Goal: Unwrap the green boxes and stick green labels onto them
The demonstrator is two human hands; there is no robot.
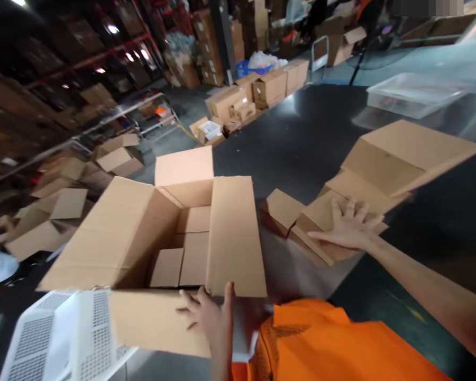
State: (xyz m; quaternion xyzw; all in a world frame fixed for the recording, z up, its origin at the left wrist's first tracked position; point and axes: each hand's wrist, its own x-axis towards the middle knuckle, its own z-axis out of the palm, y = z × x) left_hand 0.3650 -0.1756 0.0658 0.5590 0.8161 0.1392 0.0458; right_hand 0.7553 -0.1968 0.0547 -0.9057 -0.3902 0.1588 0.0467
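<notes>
A large open cardboard box (238, 233) stands before me with its flaps folded outward. Inside it lie several smaller cardboard boxes (194, 254), set below the rim. My left hand (208, 315) rests with spread fingers on the near flap, close to the box's front right corner. To the right, my right hand (349, 225) lies flat, fingers apart, on a group of small brown cartons (321, 211) on the dark table. Another cardboard box (404, 153) sits just behind that hand, touching the group. Neither hand grips anything.
A white perforated plastic crate (85, 333) is at the lower left. A clear plastic bin (416, 95) stands on the black table (293, 137) at the far right. More cartons (269, 87) line the table's far edge, and open boxes (51, 217) crowd the left.
</notes>
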